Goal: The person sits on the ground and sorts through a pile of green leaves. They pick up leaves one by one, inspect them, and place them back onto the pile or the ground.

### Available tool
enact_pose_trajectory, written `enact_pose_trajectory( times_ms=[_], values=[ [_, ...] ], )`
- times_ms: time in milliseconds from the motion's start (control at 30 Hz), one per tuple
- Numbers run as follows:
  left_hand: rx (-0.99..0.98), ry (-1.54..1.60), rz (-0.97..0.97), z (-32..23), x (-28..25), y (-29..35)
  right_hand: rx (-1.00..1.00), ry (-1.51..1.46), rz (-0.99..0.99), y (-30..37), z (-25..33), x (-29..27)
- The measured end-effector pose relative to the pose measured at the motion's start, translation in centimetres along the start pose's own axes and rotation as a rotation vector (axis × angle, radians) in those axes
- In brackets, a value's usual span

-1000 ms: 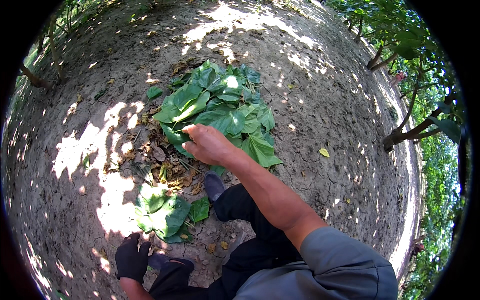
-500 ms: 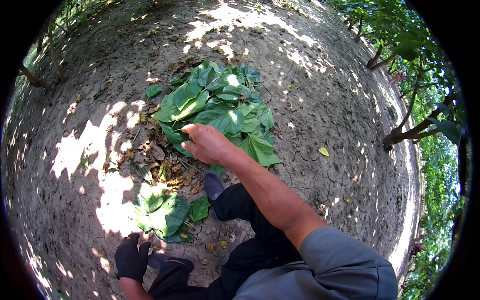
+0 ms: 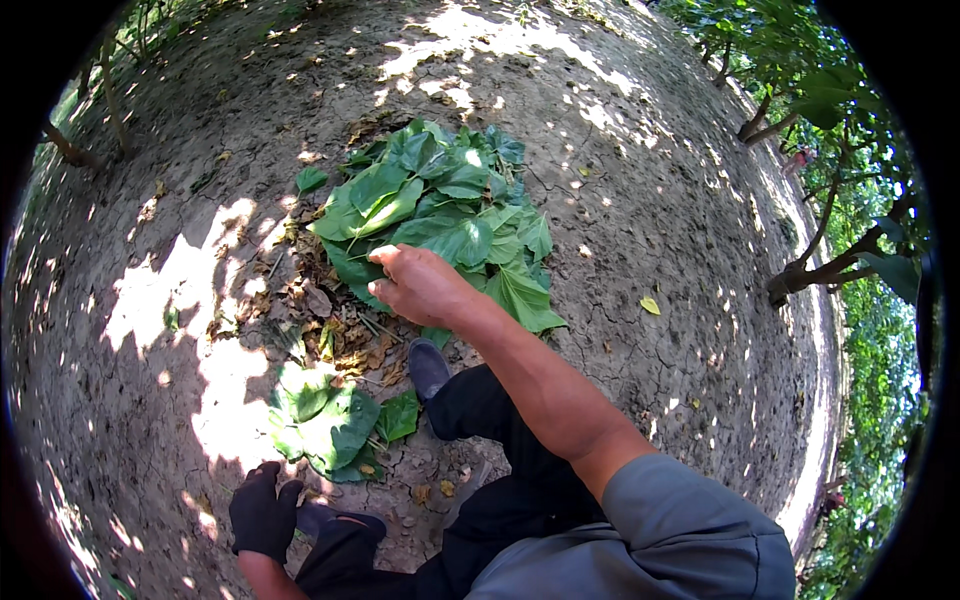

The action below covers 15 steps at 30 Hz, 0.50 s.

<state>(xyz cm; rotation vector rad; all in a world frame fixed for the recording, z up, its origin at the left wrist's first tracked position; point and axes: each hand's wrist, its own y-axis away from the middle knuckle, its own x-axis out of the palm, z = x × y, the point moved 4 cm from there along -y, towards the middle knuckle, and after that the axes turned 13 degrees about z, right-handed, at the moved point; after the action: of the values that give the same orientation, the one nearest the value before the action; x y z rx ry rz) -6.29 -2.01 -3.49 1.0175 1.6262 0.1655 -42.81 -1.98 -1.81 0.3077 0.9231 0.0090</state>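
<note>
A large heap of broad green leaves (image 3: 440,190) lies on the soil in front of me. Over its near edge, my bare right hand (image 3: 425,288) has thumb and forefinger pinched together on what looks like a leaf's stem; the other fingers curl under, partly hidden. Closer in, a smaller stack of green leaves (image 3: 335,425) rests flat, partly in bright sun. Just below that stack is my left hand (image 3: 265,515) in a black glove, thumb apart from the fingers, with nothing visible in it.
Dry brown and yellow leaves (image 3: 340,345) litter the ground between the two piles. My shoes (image 3: 428,368) stand beside them. Cracked soil (image 3: 640,330) spreads around, with a small yellow leaf (image 3: 650,305) on it. Tree trunks (image 3: 800,278) and foliage line the right.
Almost nothing differs. The whole view has shifted very slightly, and both hands keep their places at the leaf piles.
</note>
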Motion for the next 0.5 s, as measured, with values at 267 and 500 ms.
enact_pose_trajectory(
  times_ms=[267, 500],
  values=[
    [0.022, 0.005, -0.02, -0.19, -0.13, 0.14, -0.005, 0.035, 0.035, -0.24, -0.05, 0.14],
    [0.027, -0.007, -0.032, 0.0, 0.07, 0.05, 0.004, 0.052, 0.061, -0.14, 0.19, -0.08]
  ],
)
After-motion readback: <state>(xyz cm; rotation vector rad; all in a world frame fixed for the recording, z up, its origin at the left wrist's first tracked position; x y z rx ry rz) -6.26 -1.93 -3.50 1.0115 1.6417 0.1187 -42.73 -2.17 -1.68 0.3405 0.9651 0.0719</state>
